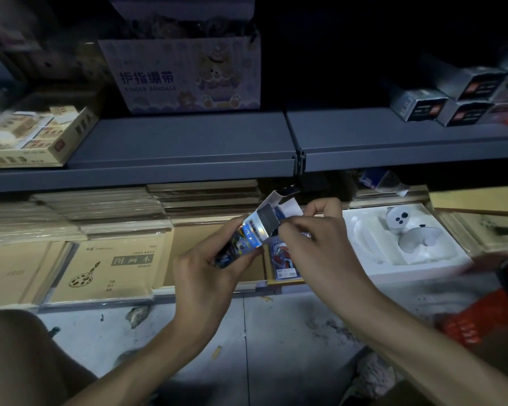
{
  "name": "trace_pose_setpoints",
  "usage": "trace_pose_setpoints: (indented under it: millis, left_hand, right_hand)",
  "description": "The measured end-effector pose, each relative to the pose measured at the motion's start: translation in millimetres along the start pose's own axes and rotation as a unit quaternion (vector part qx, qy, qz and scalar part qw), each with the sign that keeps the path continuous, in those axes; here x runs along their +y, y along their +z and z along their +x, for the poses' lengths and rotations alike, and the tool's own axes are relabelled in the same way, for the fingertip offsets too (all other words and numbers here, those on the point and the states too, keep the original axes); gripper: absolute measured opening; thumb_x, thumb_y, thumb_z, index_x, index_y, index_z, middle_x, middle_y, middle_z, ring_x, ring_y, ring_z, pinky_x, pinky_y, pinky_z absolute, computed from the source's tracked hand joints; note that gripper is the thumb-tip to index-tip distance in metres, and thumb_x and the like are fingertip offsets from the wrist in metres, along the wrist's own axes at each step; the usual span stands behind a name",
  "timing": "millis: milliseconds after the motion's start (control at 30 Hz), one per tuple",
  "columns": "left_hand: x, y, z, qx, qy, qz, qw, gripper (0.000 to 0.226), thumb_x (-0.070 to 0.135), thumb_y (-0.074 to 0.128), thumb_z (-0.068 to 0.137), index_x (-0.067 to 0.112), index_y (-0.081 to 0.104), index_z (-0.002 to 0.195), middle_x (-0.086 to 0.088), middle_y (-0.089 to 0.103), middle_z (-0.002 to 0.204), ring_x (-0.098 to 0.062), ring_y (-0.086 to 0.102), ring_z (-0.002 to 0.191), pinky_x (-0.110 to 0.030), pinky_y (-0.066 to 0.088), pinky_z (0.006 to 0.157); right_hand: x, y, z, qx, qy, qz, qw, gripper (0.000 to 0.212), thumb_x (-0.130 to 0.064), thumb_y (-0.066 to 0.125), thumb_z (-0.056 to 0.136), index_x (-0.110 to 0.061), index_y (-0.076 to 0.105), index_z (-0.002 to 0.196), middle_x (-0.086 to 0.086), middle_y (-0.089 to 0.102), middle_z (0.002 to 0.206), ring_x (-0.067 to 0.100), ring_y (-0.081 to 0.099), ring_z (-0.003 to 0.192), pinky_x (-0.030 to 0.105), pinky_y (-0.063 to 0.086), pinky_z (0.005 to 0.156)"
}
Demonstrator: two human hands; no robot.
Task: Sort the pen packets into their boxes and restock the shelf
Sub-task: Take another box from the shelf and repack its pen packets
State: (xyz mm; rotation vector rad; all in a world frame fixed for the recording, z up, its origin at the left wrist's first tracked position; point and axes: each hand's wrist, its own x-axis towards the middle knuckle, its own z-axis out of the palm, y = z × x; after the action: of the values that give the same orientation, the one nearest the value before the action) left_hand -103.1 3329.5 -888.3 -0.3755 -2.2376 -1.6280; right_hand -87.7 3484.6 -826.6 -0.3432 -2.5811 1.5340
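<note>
My left hand (pixel 208 268) grips a small shiny silver-and-blue pen box (pixel 254 230) from below, its top flap open and tilted up to the right. My right hand (pixel 314 230) pinches a pen packet (pixel 288 210) at the box's open mouth; most of the packet is hidden by my fingers. Another pen packet (pixel 285 259) with red and blue print lies flat on the lower shelf just below my right hand. Several silver-and-black boxes (pixel 464 98) are stacked at the right of the upper grey shelf (pixel 188 142).
A finger bandage carton (pixel 188 77) stands on the upper shelf, and a tan tray of small boxes (pixel 35 133) sits at its left. Brown sketchbooks (pixel 109 268) fill the lower shelf. A white foam tray with a toy (pixel 399 230) lies right. An orange basket (pixel 487 312) stands on the floor.
</note>
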Motion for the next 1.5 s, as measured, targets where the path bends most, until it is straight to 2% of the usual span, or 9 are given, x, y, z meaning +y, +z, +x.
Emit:
trace_pose_setpoints:
  millis: [167, 300, 467, 700, 833, 1000, 1233, 1367, 1500]
  left_hand:
    - [-3.5, 3.2, 2.1, -0.01, -0.037, -0.024, 0.999, 0.052, 0.014, 0.091, 0.072, 0.029, 0.075, 0.119, 0.028, 0.076, 0.1, 0.005, 0.072, 0.095, -0.01, 0.053, 0.081]
    - [-3.6, 4.6, 4.5, -0.009, -0.064, -0.044, 0.997, 0.053, 0.015, 0.091, 0.073, 0.024, 0.075, 0.123, 0.018, 0.078, 0.105, -0.002, 0.073, 0.101, -0.018, 0.058, 0.084]
    - [-2.2, -0.2, 6.7, -0.005, -0.067, -0.033, 0.997, 0.052, 0.015, 0.09, 0.074, 0.042, 0.072, 0.114, 0.026, 0.077, 0.096, 0.0, 0.074, 0.094, -0.02, 0.059, 0.079]
    - [8.6, 5.1, 0.2, -0.014, -0.018, 0.03, 0.999, 0.063, 0.005, 0.084, 0.077, 0.049, 0.067, 0.118, 0.034, 0.072, 0.089, 0.02, 0.063, 0.08, -0.001, 0.044, 0.07]
    - [9.9, 9.8, 3.6, -0.003, -0.002, 0.042, 0.999, 0.062, 0.008, 0.087, 0.077, 0.048, 0.069, 0.121, 0.028, 0.074, 0.092, 0.013, 0.067, 0.083, -0.006, 0.049, 0.074]
    - [3.5, 12.8, 7.7, 0.009, -0.008, 0.057, 0.998, 0.055, 0.012, 0.089, 0.075, 0.036, 0.074, 0.122, 0.034, 0.073, 0.095, 0.014, 0.068, 0.085, -0.008, 0.05, 0.073]
    - [-1.1, 7.8, 12.7, -0.01, -0.018, 0.046, 0.999, 0.048, 0.018, 0.091, 0.076, 0.042, 0.073, 0.114, 0.034, 0.072, 0.091, 0.01, 0.07, 0.083, -0.012, 0.054, 0.072]
    - [-12.2, 1.7, 21.3, -0.038, -0.103, -0.06, 0.992, 0.047, 0.011, 0.091, 0.074, 0.05, 0.075, 0.097, 0.022, 0.077, 0.09, 0.004, 0.068, 0.081, -0.024, 0.057, 0.075]
    - [-24.5, -6.1, 22.0, -0.056, -0.136, -0.118, 0.982, 0.049, -0.002, 0.085, 0.077, 0.036, 0.078, 0.107, 0.008, 0.08, 0.103, -0.011, 0.073, 0.099, -0.039, 0.061, 0.088]
  right_hand:
    - [2.2, -6.2, 2.2, -0.016, -0.006, 0.016, 1.0, 0.025, -0.015, 0.064, 0.093, -0.03, 0.075, 0.077, -0.012, 0.035, 0.101, 0.015, 0.051, 0.107, 0.022, 0.042, 0.087]
    - [0.2, -16.8, -4.8, 0.097, -0.116, -0.016, 0.988, 0.029, -0.014, 0.064, 0.089, -0.031, 0.08, 0.107, -0.011, 0.044, 0.108, 0.004, 0.053, 0.102, 0.007, 0.038, 0.083]
    - [-14.7, -23.9, -18.9, 0.144, -0.207, -0.055, 0.966, 0.005, -0.031, 0.074, 0.089, -0.03, 0.07, 0.09, -0.01, 0.056, 0.086, 0.014, 0.058, 0.072, 0.028, 0.047, 0.062]
    - [-12.8, 1.5, -17.2, 0.134, -0.177, -0.254, 0.941, 0.065, -0.066, 0.082, 0.067, -0.03, 0.042, 0.103, -0.009, 0.047, 0.1, 0.018, 0.059, 0.075, 0.034, 0.048, 0.053]
    - [-14.8, 0.8, -8.6, 0.083, -0.054, -0.163, 0.982, 0.074, -0.061, 0.088, 0.065, -0.036, 0.029, 0.103, -0.014, 0.058, 0.101, 0.014, 0.061, 0.078, 0.034, 0.045, 0.061]
    - [-10.0, -1.0, -1.7, 0.066, -0.018, -0.086, 0.994, 0.048, -0.045, 0.089, 0.074, -0.034, 0.052, 0.101, -0.016, 0.066, 0.076, 0.0, 0.063, 0.071, 0.023, 0.05, 0.063]
    - [-6.8, -21.0, 6.4, 0.064, -0.038, 0.067, 0.995, 0.019, -0.016, 0.087, 0.081, -0.028, 0.075, 0.091, -0.006, 0.075, 0.076, 0.019, 0.075, 0.071, 0.05, 0.063, 0.072]
    - [-10.6, -59.3, 13.7, 0.024, -0.037, 0.141, 0.989, 0.015, -0.002, 0.075, 0.09, -0.014, 0.072, 0.082, 0.0, 0.075, 0.075, 0.02, 0.075, 0.074, 0.041, 0.066, 0.067]
    - [-11.4, -83.9, 12.5, 0.021, -0.014, 0.211, 0.977, 0.006, -0.004, 0.063, 0.1, -0.008, 0.061, 0.095, 0.008, 0.074, 0.076, 0.031, 0.079, 0.073, 0.036, 0.066, 0.064]
